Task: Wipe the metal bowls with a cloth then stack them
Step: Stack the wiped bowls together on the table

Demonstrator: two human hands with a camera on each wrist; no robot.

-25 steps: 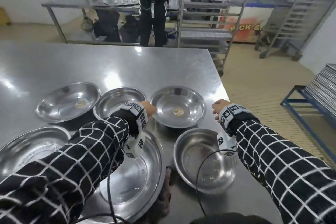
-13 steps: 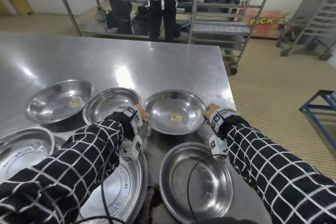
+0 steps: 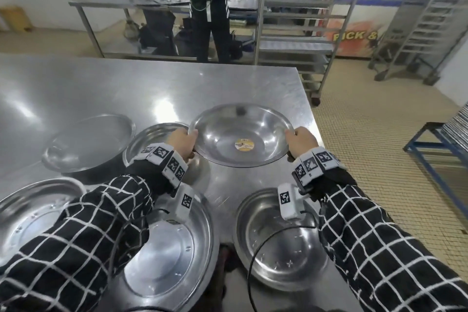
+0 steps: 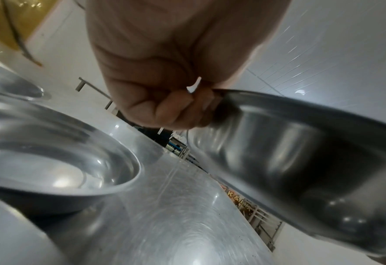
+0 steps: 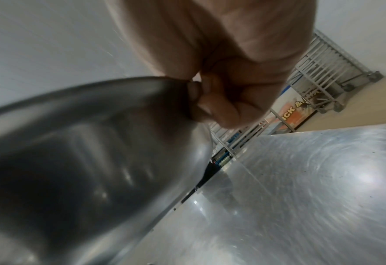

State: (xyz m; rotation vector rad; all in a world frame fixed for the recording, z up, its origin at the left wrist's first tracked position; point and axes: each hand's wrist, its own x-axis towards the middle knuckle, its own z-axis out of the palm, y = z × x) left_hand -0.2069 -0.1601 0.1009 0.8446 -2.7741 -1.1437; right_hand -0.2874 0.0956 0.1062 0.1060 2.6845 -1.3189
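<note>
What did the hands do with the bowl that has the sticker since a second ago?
Both hands reached forward. The left hand and right hand took the sticker bowl by its rim and lifted it off the table. The other bowls stayed put.

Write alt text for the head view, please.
Both hands, left hand and right hand, grip opposite rims of a stickered metal bowl above a steel table; five more bowls sit around it.

r hand (image 5: 221, 75) pinches bowl (image 5: 85, 143) rim | bowl above table (image 5: 312, 188)
</note>
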